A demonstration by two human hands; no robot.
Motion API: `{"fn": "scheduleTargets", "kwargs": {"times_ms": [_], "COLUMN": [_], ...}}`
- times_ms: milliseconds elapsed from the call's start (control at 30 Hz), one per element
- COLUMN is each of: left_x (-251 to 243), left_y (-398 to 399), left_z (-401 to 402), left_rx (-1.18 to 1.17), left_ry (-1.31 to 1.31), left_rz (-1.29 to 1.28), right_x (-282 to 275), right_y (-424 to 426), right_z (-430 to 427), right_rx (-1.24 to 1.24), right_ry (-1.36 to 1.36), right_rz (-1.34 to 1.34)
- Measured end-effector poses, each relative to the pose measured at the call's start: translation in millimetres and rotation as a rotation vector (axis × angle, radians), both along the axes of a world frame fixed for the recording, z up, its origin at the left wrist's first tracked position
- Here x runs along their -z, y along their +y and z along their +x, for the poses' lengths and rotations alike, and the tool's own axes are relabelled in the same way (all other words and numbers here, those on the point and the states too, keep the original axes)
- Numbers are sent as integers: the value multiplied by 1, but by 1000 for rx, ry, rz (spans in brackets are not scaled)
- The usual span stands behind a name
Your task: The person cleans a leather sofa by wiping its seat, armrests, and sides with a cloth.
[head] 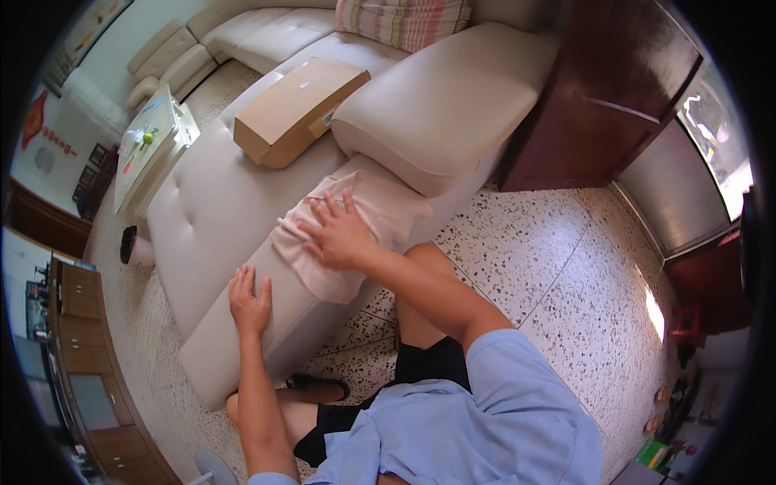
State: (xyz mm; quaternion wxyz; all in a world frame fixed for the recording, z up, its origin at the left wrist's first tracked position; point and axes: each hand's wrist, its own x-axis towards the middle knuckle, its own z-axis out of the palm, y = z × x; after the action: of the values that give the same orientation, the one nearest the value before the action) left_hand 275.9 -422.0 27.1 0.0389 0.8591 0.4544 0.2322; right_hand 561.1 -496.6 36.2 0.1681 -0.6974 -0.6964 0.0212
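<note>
A pale pink cloth (327, 276) lies spread and wrinkled over the edge of a beige tufted sofa seat (200, 224). My right hand (339, 233) rests flat on the cloth with its fingers spread, gripping none of it. To the left, my left hand (250, 303) lies palm down on the sofa's front edge, fingers extended, holding nothing. Behind the cloth stands the rounded beige armrest (436, 109). A closed cardboard box (297, 109) sits on the seat beyond both hands, beside the armrest.
A striped pillow (403, 21) leans at the back of the sofa. At the left are a low white table (148, 154) with small items and a waste bin (139, 250). A dark red wooden panel (594, 115) rises behind the armrest. Speckled tile floor (515, 242) extends to the right.
</note>
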Motion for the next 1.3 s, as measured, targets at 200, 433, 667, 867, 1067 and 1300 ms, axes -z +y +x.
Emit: {"fn": "scheduleTargets", "kwargs": {"times_ms": [200, 433, 667, 867, 1067, 1300], "left_x": [16, 5, 5, 9, 5, -7], "left_y": [0, -1, -3, -4, -6, -13], "left_z": [20, 5, 8, 5, 7, 10], "left_rx": [39, 0, -5, -14, -22, -43], "left_ry": [-26, -40, -35, -12, -61, -84], "left_rz": [0, 20, 12, 40, 16, -26], "right_x": [32, 8, -21, -51, -81, -80], "right_y": [24, -71, -141, -171, -184, -71], "right_z": [122, 99, 146, 166, 218, 175], "right_rx": [193, 357, -620, -334, -431, 133], "right_ry": [119, 2003, 2612, 2221, 1821, -436], "right_rz": [221, 493, 981, 1067, 841, 52]}}
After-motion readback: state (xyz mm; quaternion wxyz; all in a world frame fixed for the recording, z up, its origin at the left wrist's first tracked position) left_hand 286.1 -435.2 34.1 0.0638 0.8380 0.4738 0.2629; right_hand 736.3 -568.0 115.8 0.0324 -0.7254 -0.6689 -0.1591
